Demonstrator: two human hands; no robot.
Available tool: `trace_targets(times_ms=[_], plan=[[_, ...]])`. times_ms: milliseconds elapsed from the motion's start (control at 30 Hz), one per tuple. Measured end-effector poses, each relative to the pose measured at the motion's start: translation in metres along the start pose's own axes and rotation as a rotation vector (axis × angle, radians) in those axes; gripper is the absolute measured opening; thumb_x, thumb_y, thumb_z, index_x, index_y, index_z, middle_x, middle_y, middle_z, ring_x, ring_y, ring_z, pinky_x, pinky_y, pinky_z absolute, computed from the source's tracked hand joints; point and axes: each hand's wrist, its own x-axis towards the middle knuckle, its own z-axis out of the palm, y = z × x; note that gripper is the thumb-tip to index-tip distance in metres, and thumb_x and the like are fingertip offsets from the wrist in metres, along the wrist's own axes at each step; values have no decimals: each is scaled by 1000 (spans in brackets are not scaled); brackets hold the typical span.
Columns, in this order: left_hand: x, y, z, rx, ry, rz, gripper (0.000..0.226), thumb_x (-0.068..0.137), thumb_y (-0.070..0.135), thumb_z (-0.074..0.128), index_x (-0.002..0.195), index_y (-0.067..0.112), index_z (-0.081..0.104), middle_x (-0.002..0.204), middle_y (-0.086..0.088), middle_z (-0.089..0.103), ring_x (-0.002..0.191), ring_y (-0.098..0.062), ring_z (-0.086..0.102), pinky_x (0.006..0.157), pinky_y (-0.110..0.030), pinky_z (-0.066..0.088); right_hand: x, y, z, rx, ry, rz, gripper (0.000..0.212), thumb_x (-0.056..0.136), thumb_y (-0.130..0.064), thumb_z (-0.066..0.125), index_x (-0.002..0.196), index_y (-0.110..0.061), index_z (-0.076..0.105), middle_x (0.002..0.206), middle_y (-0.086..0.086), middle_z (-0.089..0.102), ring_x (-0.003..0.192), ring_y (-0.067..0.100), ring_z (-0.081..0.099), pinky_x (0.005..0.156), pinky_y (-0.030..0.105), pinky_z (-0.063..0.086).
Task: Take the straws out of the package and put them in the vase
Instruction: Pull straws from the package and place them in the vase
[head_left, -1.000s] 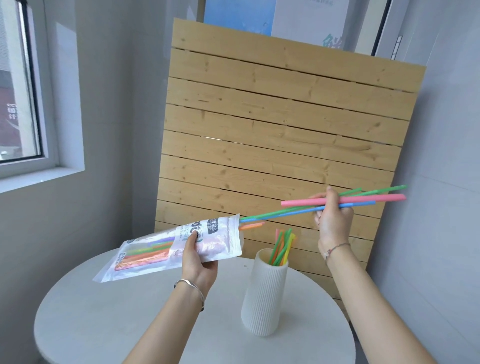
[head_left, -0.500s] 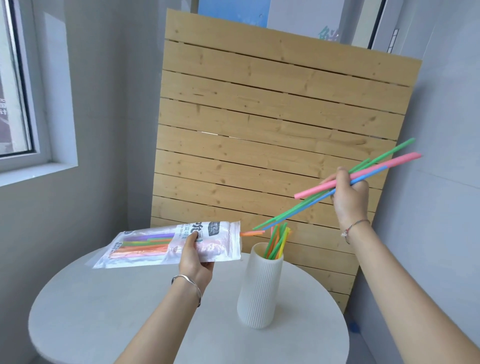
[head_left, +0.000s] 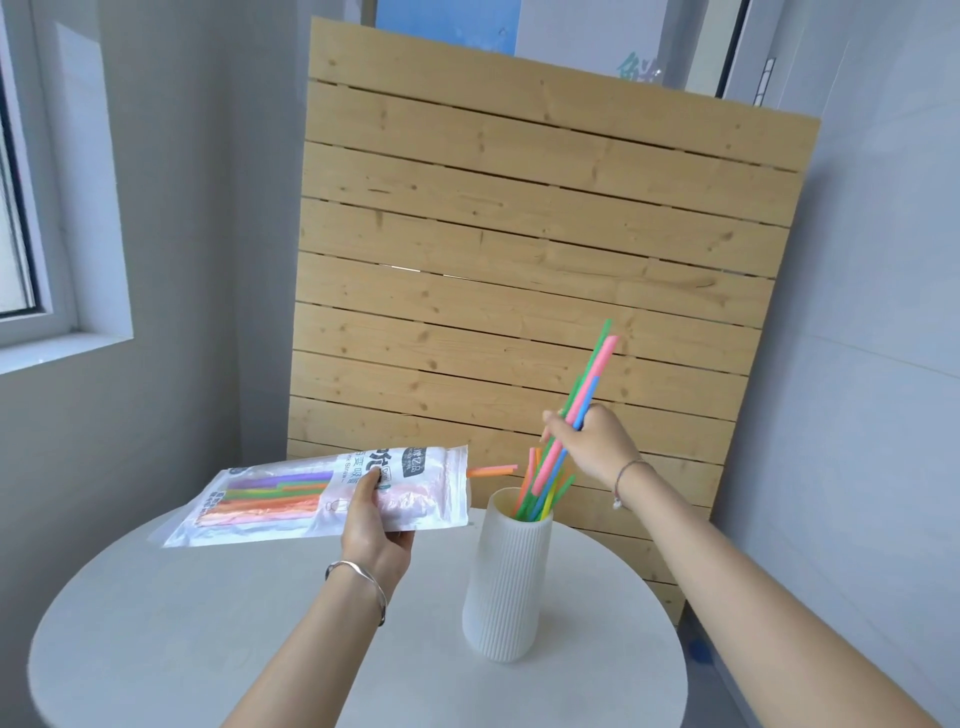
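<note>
My left hand (head_left: 375, 530) grips a clear plastic package (head_left: 291, 499) of coloured straws, held roughly level above the table's left side. An orange straw (head_left: 492, 471) pokes out of its open right end. A white ribbed vase (head_left: 506, 582) stands right of centre with several straws inside. Above the vase, my right hand (head_left: 597, 447) pinches a small bunch of straws (head_left: 587, 384), pink, green and blue. The bunch is steeply tilted, and its lower ends are inside the vase mouth.
The round white table (head_left: 208, 639) carries the vase. A slatted wooden panel (head_left: 519, 249) leans against the wall right behind it. A window ledge (head_left: 57, 348) is at the left, and a grey wall is close on the right.
My right hand swung the bunch from nearly level to steeply upright and brought it down and left, so its lower ends went into the vase. The package stayed about where it was.
</note>
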Motion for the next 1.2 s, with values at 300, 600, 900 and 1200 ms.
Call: trace_targets(times_ms=[300,600,900,1200], plan=[[0,2,-2,-6,-15,6,10,88,22,64,80,21,59,81,5,63,69,-10,60,55,-21,55,1,10,13,41,42,-66,19,74,-42,71,76,-24,66,61,-8,41,54,10,40,56,28,34],[-4,4,-2,-4,-16,-8,9,87,23,65,80,21,60,81,4,64,70,-12,62,52,-20,55,-4,4,18,-7,30,-270,48,95,-31,45,142,-28,34,143,-6,42,129,10,41,99,23,32],[-11,13,2,-44,-79,26,5,88,23,65,86,20,62,90,2,68,78,-13,65,75,-26,53,-30,-13,35,122,82,-202,39,99,-38,33,129,-23,53,128,-5,60,124,14,47,97,18,34],[-32,32,24,175,-150,405,41,79,29,76,116,17,66,111,1,73,101,-15,69,93,-32,52,-55,-52,81,936,34,222,30,94,-38,49,85,-10,54,66,8,54,47,12,48,48,23,42]])
